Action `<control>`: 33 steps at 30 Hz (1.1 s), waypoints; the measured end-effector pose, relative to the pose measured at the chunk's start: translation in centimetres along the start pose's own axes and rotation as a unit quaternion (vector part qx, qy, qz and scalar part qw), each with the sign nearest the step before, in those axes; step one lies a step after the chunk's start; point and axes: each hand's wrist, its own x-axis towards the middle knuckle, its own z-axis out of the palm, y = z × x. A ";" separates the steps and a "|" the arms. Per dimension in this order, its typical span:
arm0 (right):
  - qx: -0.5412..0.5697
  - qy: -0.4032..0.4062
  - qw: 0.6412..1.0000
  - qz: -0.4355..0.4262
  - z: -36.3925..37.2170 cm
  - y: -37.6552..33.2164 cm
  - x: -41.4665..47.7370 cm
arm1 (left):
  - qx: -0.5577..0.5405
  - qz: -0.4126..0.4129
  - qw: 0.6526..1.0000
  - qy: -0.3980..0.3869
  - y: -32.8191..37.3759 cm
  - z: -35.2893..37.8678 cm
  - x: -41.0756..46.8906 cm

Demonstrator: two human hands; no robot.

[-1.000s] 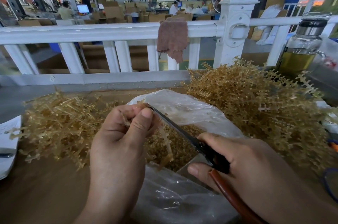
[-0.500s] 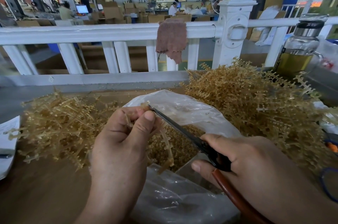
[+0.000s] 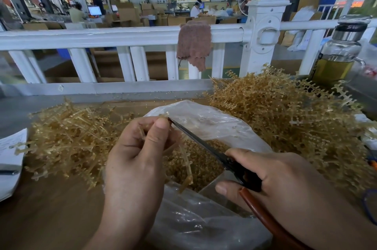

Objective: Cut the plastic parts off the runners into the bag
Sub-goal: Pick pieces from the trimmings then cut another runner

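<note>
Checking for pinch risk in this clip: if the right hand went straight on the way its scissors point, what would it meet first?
Probably the left hand: the scissors in the right hand point at its thumb tip, where it pinches a runner. Depth is unclear.

Brown wooden tabletop (image 3: 51, 219) carrying the work.
A clear crumpled plastic bag (image 3: 204, 227) is lying open at its middle, a heap of amber plastic runner strips (image 3: 67, 139) is sprawling to the left, a taller heap of the same amber strips (image 3: 285, 123) is piling up on the right, and white printed paper sheets (image 3: 10, 158) are resting at the left edge.
</note>
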 end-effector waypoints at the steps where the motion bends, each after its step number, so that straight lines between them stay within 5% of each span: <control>1: 0.011 -0.003 1.000 -0.002 0.0 0.0 0.0 | 0.003 0.006 1.000 0.001 -0.1 0.0 0.1; 33: 0.038 -0.004 0.999 0.000 0.0 -0.1 0.0 | -0.045 0.013 0.999 -0.027 0.2 0.4 -0.2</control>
